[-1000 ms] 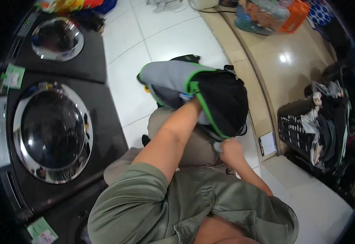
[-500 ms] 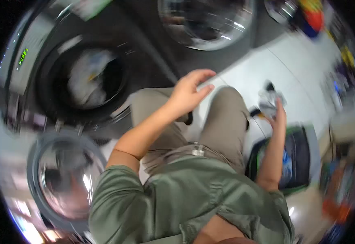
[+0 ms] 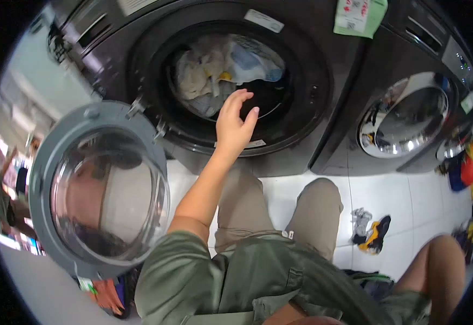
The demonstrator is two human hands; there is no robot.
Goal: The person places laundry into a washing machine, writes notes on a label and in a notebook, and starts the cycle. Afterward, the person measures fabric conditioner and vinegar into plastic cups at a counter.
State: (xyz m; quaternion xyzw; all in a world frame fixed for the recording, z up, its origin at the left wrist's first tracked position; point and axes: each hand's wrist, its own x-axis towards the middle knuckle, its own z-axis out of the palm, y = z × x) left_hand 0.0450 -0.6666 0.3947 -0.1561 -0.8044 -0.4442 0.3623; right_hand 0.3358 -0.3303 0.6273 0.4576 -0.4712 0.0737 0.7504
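My left hand point(image 3: 235, 122) reaches up in front of the round opening of a dark front-loading washing machine point(image 3: 301, 135). Its fingers are apart and nothing is in them. Inside the drum lie a beige cloth point(image 3: 193, 76), a white and blue cloth point(image 3: 250, 59) and a grey cloth point(image 3: 209, 100). The machine's round door point(image 3: 44, 189) hangs wide open at the left. At the lower right, my right arm point(image 3: 437, 265) is bent at the elbow, and its hand is outside the frame. On the floor near that arm lie a grey sock-like item point(image 3: 362, 219) and a yellow and black one point(image 3: 377, 235).
A second dark machine with a closed round door point(image 3: 404, 116) stands to the right. A green and white paper label point(image 3: 360, 16) is attached near the top. A dark bag point(image 3: 369, 281) sits beside my right leg. Colourful items point(image 3: 472, 168) are at the far right.
My view has swung toward the open machine. My left hand has gone from above my lap to the drum opening. My right hand, earlier at the grey item, has left the frame.
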